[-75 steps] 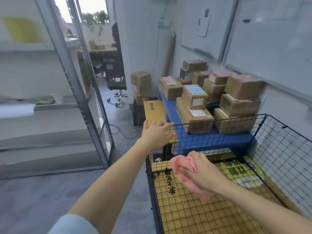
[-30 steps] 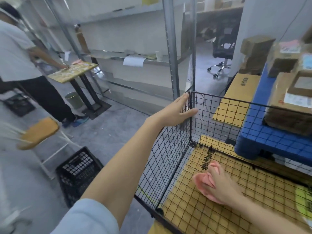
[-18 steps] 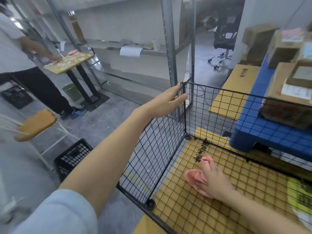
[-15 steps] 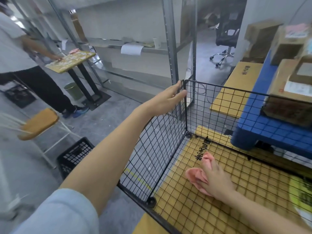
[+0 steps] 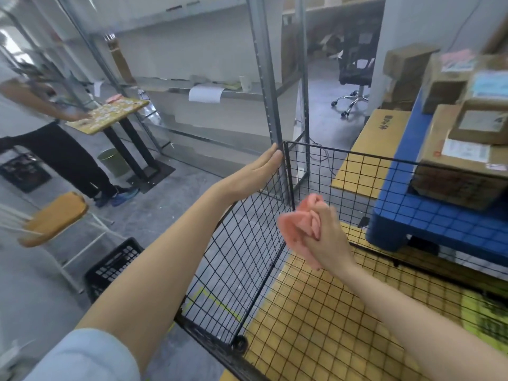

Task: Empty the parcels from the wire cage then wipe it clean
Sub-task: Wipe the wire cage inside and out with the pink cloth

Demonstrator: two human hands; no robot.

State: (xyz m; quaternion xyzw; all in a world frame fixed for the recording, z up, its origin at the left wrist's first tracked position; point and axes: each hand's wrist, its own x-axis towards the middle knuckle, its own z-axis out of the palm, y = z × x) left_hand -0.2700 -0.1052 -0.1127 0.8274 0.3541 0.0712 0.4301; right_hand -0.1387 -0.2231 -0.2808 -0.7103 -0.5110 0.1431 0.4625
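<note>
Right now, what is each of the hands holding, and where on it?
The right hand grips a bunched pink cloth around its middle. The left hand lies flat against the wire cage top rim, holding nothing.

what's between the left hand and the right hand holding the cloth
In the head view, the wire cage's side panel stands between the left hand on its top edge and the right hand gripping the pink cloth.

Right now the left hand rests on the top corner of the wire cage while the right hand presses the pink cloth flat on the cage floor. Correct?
Not quite. In the head view the right hand holds the pink cloth bunched and raised off the cage floor, near the side mesh. The left hand does rest on the top corner of the wire cage.
</note>
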